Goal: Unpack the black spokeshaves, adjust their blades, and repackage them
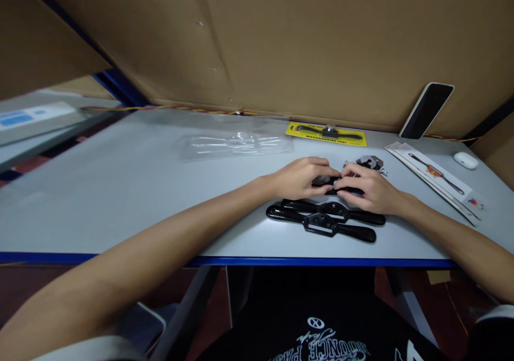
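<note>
Both hands meet over a black metal tool [355, 191] on the grey table. My left hand [305, 178] is closed on its left part, thumb and fingers pinched round it. From the other side my right hand [367, 188] has its fingers pressed together at the tool's middle, over a small silver part. The fingers hide much of the tool. Nearer the front edge lie two black two-handled tool bodies, one [332, 209] just behind the other [321, 223]. Several metal blades [370, 162] and wing screws are piled just behind my right hand.
Clear plastic packaging [241, 144] lies at the back, beside a yellow card [313, 133] with a tool on it. At the right are printed cards [436, 176], a white case [466, 160] and a phone [427, 110] leaning on the back panel [313, 45].
</note>
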Available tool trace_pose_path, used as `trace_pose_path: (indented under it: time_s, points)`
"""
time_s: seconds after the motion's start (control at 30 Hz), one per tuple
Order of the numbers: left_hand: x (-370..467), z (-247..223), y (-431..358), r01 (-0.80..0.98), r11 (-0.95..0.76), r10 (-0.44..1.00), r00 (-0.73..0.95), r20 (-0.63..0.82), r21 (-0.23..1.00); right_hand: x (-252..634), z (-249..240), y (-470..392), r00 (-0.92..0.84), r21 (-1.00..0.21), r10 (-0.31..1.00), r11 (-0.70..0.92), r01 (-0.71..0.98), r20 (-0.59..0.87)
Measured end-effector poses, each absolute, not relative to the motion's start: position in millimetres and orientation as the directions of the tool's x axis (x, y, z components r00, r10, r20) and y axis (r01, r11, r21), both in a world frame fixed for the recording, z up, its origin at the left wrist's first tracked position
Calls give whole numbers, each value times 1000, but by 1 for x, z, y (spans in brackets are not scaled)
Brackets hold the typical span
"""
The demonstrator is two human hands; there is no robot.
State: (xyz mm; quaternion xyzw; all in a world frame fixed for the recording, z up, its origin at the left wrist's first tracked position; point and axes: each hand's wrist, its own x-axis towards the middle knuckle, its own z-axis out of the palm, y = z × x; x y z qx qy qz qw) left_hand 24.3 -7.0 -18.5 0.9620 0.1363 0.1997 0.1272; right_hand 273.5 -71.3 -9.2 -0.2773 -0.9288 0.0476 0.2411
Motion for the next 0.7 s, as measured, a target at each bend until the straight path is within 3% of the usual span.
trace_pose_path:
  time_s: [0.7]
  points:
    - [24, -18, -7, 217, -921, 329, 878, 347, 323, 271, -9, -72, -691, -248, 576, 816, 522, 437]
